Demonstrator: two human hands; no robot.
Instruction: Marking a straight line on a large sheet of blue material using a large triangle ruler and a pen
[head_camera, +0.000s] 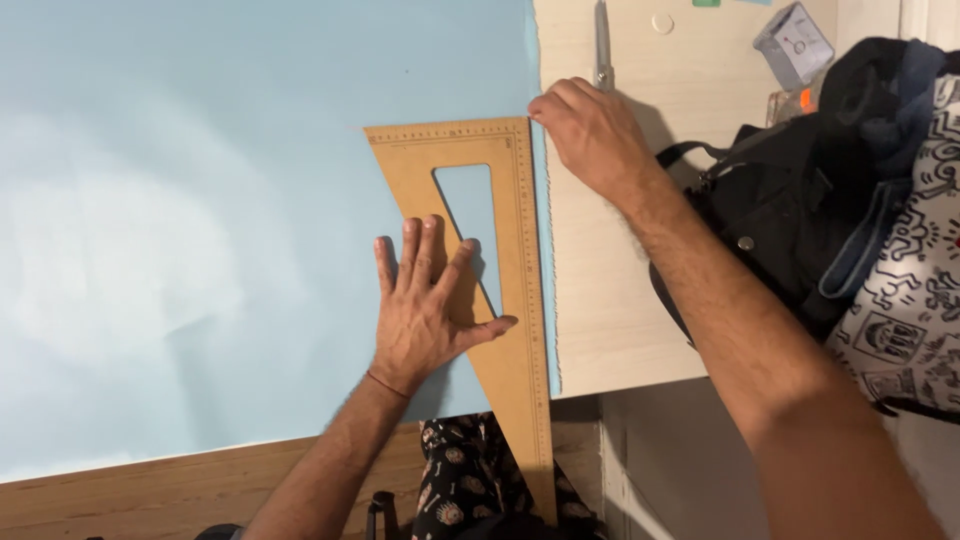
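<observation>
In the head view, your left hand lies flat and open, fingers spread, pressing down on a brown triangular set square. The palm covers the slanted side of the triangle and part of the light blue paper sheet beneath it; the thumb reaches across the lower tip of the triangle's cut-out window. That hand grasps nothing, it only bears down.

The set square rests on the blue sheet with its long graduated edge running along the sheet's right border, its short edge at the top and its sharp point aimed down towards you, past the table edge.

Your right hand sits at the top right corner of the set square, just where the blue sheet ends. Its fingers are curled inward and the fingertips touch the corner area; you cannot tell from here whether they pinch anything, since the back of the hand hides them.

Just beyond that hand, scissors lie on the pale wooden table. To the right, a black bag leans beside a white fabric with black cartoon drawings.
</observation>
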